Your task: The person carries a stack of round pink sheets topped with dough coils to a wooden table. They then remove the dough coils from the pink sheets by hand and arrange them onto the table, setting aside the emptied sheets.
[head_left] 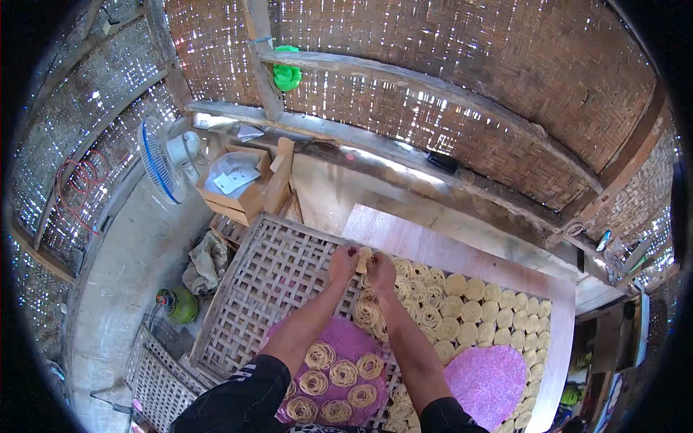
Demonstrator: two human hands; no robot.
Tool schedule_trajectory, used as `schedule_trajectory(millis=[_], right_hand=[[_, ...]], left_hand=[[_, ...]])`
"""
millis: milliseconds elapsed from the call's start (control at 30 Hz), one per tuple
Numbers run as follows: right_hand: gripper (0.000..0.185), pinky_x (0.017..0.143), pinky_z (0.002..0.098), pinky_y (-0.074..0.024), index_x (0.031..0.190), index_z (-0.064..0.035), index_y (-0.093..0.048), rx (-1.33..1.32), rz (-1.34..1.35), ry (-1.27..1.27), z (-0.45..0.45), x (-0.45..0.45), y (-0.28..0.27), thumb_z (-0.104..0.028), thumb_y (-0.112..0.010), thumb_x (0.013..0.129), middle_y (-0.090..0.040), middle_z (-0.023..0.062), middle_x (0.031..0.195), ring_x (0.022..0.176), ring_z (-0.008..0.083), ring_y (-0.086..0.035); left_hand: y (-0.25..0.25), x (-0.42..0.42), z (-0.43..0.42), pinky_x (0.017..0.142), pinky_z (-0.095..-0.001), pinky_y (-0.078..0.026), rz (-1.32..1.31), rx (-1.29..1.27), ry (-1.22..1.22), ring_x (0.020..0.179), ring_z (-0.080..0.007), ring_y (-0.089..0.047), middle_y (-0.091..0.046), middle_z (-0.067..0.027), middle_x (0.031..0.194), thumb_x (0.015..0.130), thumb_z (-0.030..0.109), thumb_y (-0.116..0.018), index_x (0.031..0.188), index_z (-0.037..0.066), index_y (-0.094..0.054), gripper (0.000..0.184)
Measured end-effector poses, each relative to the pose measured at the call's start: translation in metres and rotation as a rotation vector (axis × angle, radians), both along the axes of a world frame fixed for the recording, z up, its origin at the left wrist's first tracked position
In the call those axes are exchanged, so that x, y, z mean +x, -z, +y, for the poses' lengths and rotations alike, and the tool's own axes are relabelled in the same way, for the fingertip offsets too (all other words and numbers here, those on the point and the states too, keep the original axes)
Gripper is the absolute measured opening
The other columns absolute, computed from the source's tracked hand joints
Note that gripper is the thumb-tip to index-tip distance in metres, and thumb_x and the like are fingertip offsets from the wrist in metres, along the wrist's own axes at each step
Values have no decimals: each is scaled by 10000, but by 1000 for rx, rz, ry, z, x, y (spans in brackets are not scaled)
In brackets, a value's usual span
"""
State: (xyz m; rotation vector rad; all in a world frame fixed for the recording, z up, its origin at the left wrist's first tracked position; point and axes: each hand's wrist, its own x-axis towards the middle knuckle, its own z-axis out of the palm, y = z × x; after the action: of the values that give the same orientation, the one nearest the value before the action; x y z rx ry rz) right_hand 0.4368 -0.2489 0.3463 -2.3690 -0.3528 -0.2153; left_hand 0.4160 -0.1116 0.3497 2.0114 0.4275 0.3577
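Observation:
My left hand [344,263] and my right hand [381,273] are close together above the far side of a woven lattice tray [274,256]. Between them is a pale yellow noodle nest [364,260], with the fingers of both hands closed on it. Rows of similar coiled nests [471,311] cover the tray to the right of my hands. Below my forearms, several looser nests [343,372] lie on a round pink mat [339,335]. Another pink mat [487,382] lies on the tray at the right, with no nests on it.
A pale board [404,234] extends under the tray's far and right sides. To the left stand a fan [160,160], a cardboard box [242,206] holding a plastic bag, and a green gas cylinder [178,305]. Another lattice tray [155,382] leans at lower left. A woven bamboo wall rises behind.

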Motion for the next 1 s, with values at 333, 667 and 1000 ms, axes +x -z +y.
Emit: schedule_trajectory(millis=[333, 667, 1000], right_hand=[[369, 734, 453, -511, 1133, -111, -651, -96, -23, -360, -4, -93, -46, -303, -713, 824, -615, 131, 923, 870, 329, -624], [353, 893, 415, -430, 1108, -85, -625, -531, -261, -990, -10, -242, -38, -284, -642, 816, -579, 98, 1114, 1090, 277, -525], [175, 700, 388, -493, 913, -46, -651, -323, 193, -946, 4, -200, -53, -203, -653, 833, -615, 62, 819, 757, 237, -618]], left_hand=[[-43, -98, 43, 1005, -405, -455, -209, 214, 193, 1145, -326, -579, -622, -152, 1205, 811, 74, -683, 1129, 65, -659, 319], [-35, -246, 68, 962, -420, -491, -138, 134, 222, 1096, -336, -612, -655, -152, 1138, 798, 44, -714, 1078, 49, -670, 284], [-27, -269, 52, 854, -371, -547, 137, -157, 249, 1015, -219, -672, -711, -124, 1071, 882, 156, -697, 1111, 50, -700, 252]])
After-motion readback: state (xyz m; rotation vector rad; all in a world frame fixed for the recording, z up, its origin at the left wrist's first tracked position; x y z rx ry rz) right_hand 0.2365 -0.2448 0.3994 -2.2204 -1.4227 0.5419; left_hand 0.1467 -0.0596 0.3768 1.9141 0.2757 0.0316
